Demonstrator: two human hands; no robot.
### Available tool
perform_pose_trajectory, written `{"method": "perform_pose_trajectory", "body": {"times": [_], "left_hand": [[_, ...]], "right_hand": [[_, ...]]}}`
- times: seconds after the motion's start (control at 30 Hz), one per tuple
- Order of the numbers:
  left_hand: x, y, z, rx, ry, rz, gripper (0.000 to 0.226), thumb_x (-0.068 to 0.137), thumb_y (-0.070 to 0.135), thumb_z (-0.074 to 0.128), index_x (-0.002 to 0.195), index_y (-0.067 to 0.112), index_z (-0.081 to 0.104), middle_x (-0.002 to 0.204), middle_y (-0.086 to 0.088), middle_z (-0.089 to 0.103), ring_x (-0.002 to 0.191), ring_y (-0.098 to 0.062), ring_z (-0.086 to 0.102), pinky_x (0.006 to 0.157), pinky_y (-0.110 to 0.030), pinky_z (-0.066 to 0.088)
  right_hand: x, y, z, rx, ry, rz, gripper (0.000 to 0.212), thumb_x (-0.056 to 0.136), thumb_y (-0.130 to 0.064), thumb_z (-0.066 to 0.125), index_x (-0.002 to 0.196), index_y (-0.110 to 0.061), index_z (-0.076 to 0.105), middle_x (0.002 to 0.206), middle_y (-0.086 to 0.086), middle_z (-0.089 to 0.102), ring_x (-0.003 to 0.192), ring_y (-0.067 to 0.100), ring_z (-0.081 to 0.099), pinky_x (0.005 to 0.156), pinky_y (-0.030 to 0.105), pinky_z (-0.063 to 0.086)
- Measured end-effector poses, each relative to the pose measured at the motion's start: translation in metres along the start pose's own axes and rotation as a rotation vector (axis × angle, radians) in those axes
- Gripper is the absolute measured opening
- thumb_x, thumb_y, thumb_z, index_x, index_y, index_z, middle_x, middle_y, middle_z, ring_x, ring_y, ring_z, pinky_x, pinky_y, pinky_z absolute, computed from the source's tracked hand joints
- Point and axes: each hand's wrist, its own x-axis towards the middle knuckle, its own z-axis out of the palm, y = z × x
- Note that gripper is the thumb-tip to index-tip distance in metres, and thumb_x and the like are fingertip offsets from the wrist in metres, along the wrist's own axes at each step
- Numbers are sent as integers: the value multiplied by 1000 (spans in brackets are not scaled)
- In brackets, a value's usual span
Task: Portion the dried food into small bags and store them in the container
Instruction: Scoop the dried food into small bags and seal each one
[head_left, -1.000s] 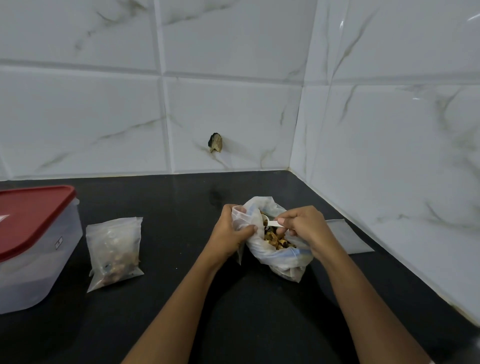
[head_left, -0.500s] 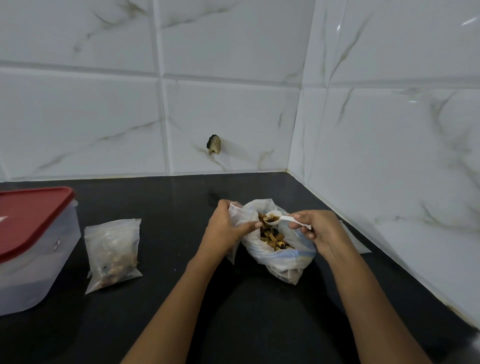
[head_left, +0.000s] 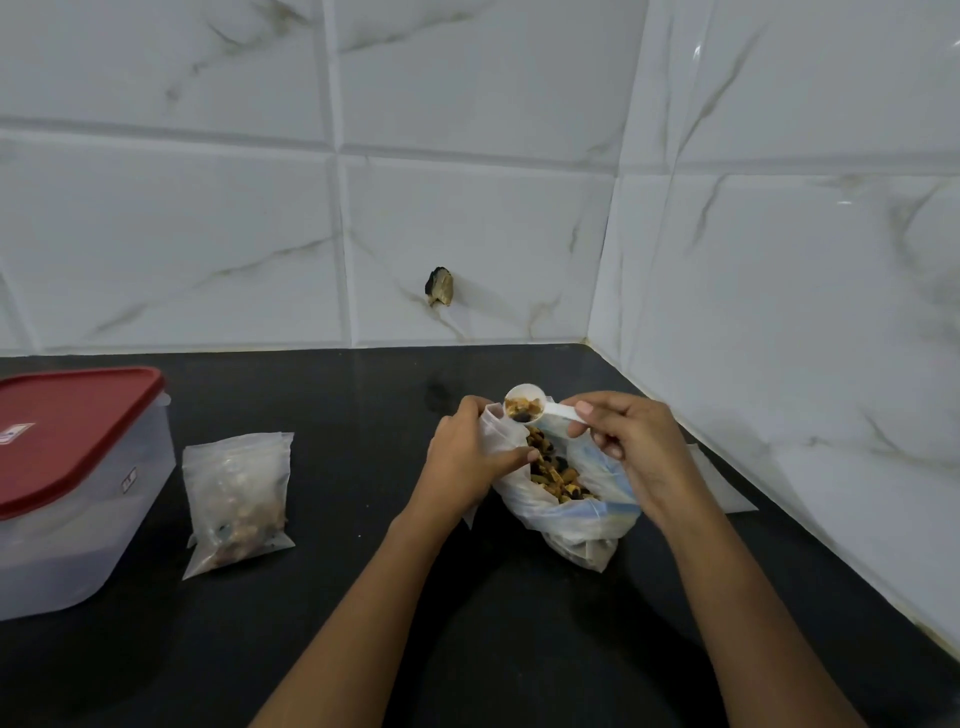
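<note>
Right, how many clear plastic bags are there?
3: a filled bag beside the red-lidded tub; the large open food bag in the left hand; a flat empty bag behind the right hand. Others may be hidden.

The one camera rides on my head, wide-angled, looking forward and down across the black countertop (head_left: 311, 649) into the tiled wall corner (head_left: 605, 249). It sits close: my forearms (head_left: 363, 623) enter from the bottom edge, my left hand (head_left: 462, 457) gripping the open bag (head_left: 571, 519) and my right hand (head_left: 634, 447) pinching the spoon (head_left: 524, 402) land just below centre, and the left edge cuts the container (head_left: 78, 545).
</note>
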Motion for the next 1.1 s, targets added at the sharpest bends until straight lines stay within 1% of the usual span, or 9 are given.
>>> {"method": "perform_pose_trajectory", "body": {"times": [0.13,0.27,0.4,0.5,0.63,0.7,0.9,1.0,1.1], "left_hand": [[-3,1,-3,-119,6,26,56,71,27,79,114,18,45,109,5,57,101,-10,56,74,-14,46],[-6,1,-2,-160,14,23,57,71,28,79,113,20,42,108,5,56,99,-11,57,78,-19,49],[-5,2,-2,-157,17,9,57,73,27,78,114,21,39,114,2,55,104,-13,56,81,-23,49],[-5,1,-1,-133,16,-4,61,73,29,78,120,18,40,123,0,54,110,-15,54,86,-26,48],[-5,2,1,-88,23,-46,65,74,29,77,125,18,39,127,1,51,114,-16,52,91,-32,49],[-3,1,2,-59,34,-59,62,75,26,76,124,19,39,125,1,52,111,-16,53,89,-33,49],[-2,-4,3,2,46,-120,57,76,15,69,124,17,38,123,-1,47,105,-16,52,80,-30,47],[-2,-4,5,-4,53,-126,54,77,13,67,122,17,39,121,-1,48,103,-17,53,83,-33,50],[-4,-5,8,-56,72,-107,50,76,8,66,119,16,41,118,-2,49,99,-14,52,82,-32,50]], "right_hand": [[-1,5,9,-383,-62,-320,24,84,-8,63,81,-30,72,71,-11,68,70,-2,60,66,6,44],[3,14,11,-662,-22,-739,22,77,0,63,88,-14,76,76,-8,71,74,-2,51,71,3,39],[3,12,8,-761,-1,-870,36,69,13,54,86,-10,76,77,-1,72,76,9,52,73,7,39],[2,10,6,-703,66,-784,29,73,10,60,88,-10,76,78,1,72,74,14,59,70,11,42],[4,10,1,-742,218,-454,17,83,-1,62,91,-6,75,86,8,73,82,24,63,74,21,44],[4,12,0,-875,166,-329,20,86,-2,57,96,-6,74,93,10,71,89,25,61,79,27,44],[2,4,15,-1219,-51,-118,28,90,-10,50,112,-17,66,114,9,57,94,22,59,78,26,45],[-3,3,19,-1171,-101,-150,28,91,-11,50,111,-18,68,110,9,62,94,22,60,83,28,48],[-6,5,20,-1001,-62,-145,25,89,-10,52,102,-17,73,98,8,70,85,20,62,76,26,50]]}}
